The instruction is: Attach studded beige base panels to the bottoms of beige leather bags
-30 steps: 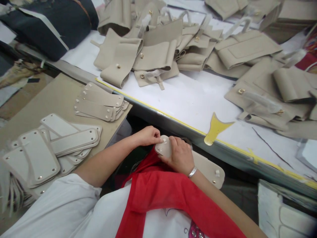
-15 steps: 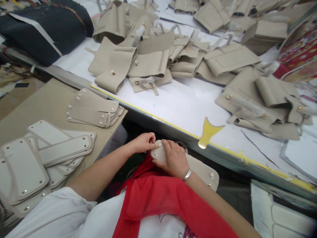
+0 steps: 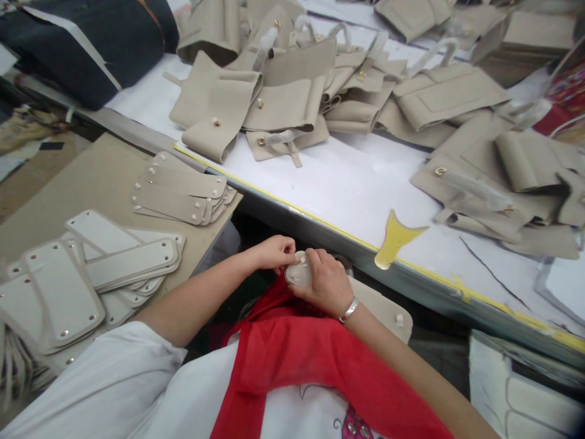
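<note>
Above my lap, a beige leather panel with rounded ends and small white tabs lies slantwise. My right hand is closed round it near its left end, thumb below and fingers over the top. My left hand has its fingertips pinched together at that same end, beside a white tab; whatever lies between them is too small to make out. To the left rest beige panels with similar white tabs in a fanned stack. Nearer to me are pale panels with metal eyelets, piled loosely.
Across the white worktable lie several beige bag pieces with metal fittings and wrapped handles. A yellow tab sticks up at its taped edge. At the back left stands a black bundle. A brown board carries the panel stacks.
The whole view has shifted slightly, with the table things now farther right or higher. Both hands stay at the panel's end; my left fingertips are curled a little closer together.
</note>
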Tool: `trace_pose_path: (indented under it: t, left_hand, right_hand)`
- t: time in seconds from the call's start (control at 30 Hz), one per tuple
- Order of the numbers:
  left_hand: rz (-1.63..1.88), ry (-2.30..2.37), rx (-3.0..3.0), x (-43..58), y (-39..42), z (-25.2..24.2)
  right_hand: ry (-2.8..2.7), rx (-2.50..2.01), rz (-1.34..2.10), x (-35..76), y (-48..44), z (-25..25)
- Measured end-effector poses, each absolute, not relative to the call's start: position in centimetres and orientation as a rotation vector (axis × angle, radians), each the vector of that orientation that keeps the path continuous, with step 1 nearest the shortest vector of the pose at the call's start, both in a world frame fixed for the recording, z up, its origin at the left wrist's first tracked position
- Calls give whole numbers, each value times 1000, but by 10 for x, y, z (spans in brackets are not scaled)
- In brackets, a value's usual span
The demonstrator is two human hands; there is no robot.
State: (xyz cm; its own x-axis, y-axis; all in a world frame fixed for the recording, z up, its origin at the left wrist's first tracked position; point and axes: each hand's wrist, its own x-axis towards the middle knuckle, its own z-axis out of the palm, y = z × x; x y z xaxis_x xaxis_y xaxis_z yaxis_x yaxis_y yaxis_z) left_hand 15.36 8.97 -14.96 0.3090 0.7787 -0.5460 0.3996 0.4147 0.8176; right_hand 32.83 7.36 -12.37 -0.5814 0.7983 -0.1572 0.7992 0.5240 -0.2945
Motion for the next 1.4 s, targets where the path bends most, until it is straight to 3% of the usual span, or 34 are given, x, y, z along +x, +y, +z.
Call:
trace_pose_path:
  t: [0.37, 0.53, 0.8, 0.93, 1.2, 1.4]
  left_hand:
    - [382, 1337, 1283, 161, 81, -148]
    - [408, 1489, 1428, 166, 76, -146]
    - [540, 1634, 1799, 175, 67, -135]
    - [606, 1440, 2154, 200, 63, -125]
    - [201, 1337, 2535, 231, 61, -145]
    - [100, 1369, 2591, 231, 59, -142]
  right_hand:
    - [2762, 1349, -543, 340, 70, -119]
    - [2671, 1509, -436, 380, 64, -116]
    - [2508, 1608, -365, 402, 57, -119]
    - [2483, 1615, -359, 400, 55, -118]
    - [2588, 1634, -295, 407, 46, -121]
    - [2516, 1658, -225, 450, 41, -116]
